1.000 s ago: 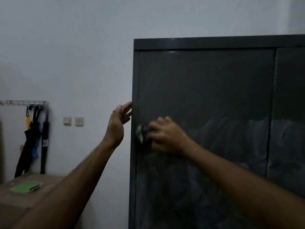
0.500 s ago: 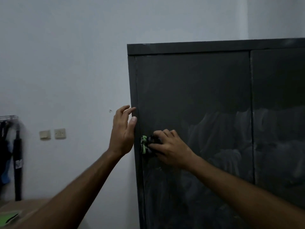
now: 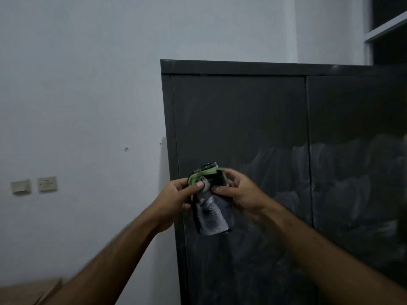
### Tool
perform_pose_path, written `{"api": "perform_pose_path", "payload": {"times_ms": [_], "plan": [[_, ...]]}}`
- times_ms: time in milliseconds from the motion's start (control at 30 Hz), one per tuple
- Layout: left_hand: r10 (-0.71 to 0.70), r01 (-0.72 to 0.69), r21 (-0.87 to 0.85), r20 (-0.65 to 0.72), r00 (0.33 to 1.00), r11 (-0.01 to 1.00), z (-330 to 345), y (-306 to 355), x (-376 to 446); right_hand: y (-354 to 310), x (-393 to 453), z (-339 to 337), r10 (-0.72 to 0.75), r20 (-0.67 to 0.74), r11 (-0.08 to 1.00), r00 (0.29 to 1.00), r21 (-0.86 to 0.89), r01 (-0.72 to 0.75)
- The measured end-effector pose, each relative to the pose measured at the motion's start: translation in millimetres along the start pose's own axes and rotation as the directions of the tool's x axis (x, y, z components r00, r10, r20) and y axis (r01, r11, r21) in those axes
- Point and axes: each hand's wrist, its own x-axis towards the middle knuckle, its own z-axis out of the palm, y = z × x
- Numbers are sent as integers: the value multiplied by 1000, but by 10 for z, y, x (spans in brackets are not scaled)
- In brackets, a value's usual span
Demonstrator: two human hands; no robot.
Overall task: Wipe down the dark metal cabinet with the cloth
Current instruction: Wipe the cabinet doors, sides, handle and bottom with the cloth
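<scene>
The dark metal cabinet fills the right half of the view, its two doors marked with pale dusty wipe streaks low down. In front of the left door I hold the cloth, dark with a green edge and grey dust on it, hanging down. My left hand pinches its top left corner with thumb and fingers. My right hand grips its top right edge. The cloth is off the door surface, held between both hands.
A white wall lies to the left with two light switches. A brown cardboard box sits at the bottom left. A grey shelf shows at the top right above the cabinet.
My left hand left the cabinet's edge and took hold of the cloth. My right hand lifted the cloth off the door, and it now hangs unfolded between both hands. The view shifted right.
</scene>
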Motion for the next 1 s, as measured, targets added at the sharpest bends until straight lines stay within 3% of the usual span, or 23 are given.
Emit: {"api": "perform_pose_path", "payload": {"times_ms": [300,467,567,667,733,833,900,1000], "plan": [[-47,42,-75,-74,996,996,36,-41,-28,-55,-195,-172,250,100,966,963,37,-255],[-136,125,-80,-145,980,989,63,-64,-9,-80,-264,-183,203,22,969,979,139,-204],[-118,141,108,-202,972,984,116,-121,-5,-83,-268,-114,150,-71,970,986,203,-133],[151,13,459,-318,936,889,229,-156,-49,-62,-257,-22,115,-198,979,973,190,-77],[126,-10,444,-234,964,896,334,-133,-119,-53,-251,12,124,-241,976,962,204,-75],[-115,111,267,-1,993,957,444,-116,-155,-81,-290,26,186,-177,959,967,248,-139],[-112,102,235,27,993,967,431,-140,-139,-106,-306,-9,180,-166,975,969,163,-154],[-74,64,280,27,997,958,329,-176,-91,-197,-304,-119,73,-345,943,936,-280,-177]]}}
